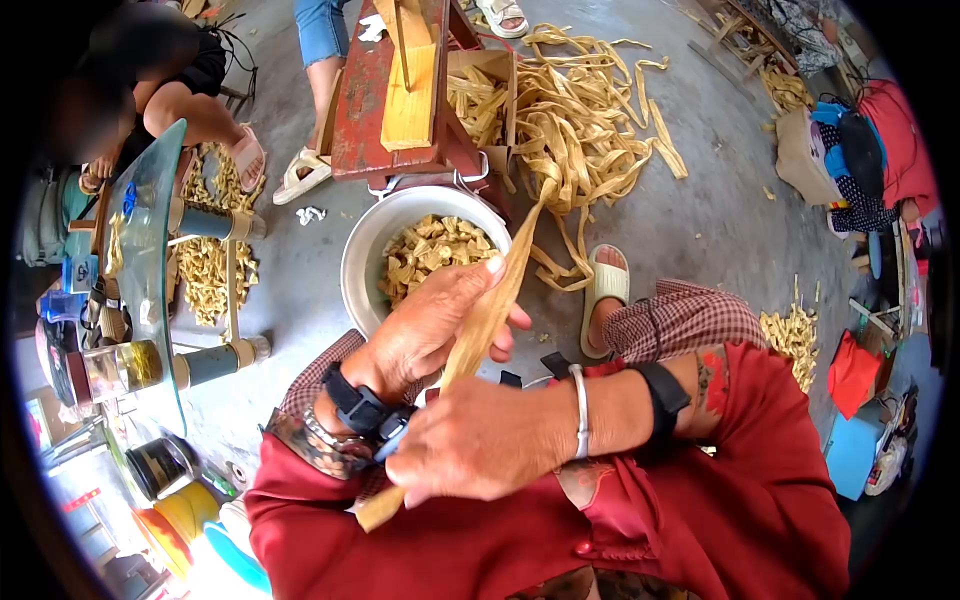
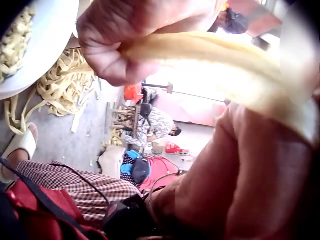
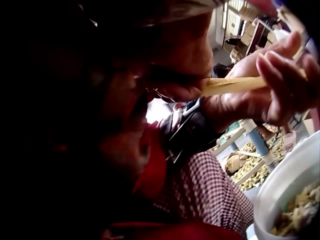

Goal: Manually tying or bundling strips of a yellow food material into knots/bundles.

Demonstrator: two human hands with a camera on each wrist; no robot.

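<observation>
A long, flat yellow-brown dried plant strip (image 1: 495,310) runs between both hands, its upper part reaching toward the strip pile. My left hand (image 1: 435,325) pinches it midway, thumb on top and fingers underneath. Closer to my body, my right hand (image 1: 490,435) grips the same strip, and a short end pokes out below it. From the left wrist view, the left hand (image 2: 120,45) shows curled fingers around the strip (image 2: 200,47). A metal pot (image 1: 360,260) holding short folded pieces (image 1: 435,250) of similar material stands just beyond the left hand.
Loose strips (image 1: 580,130) lie heaped on the floor ahead, beside a cardboard box (image 1: 500,70). A red wooden bench (image 1: 360,120) stands behind the pot. Left is a glass-topped table (image 1: 150,270), with another person sitting beyond it. More pieces (image 1: 795,340) lie at the right.
</observation>
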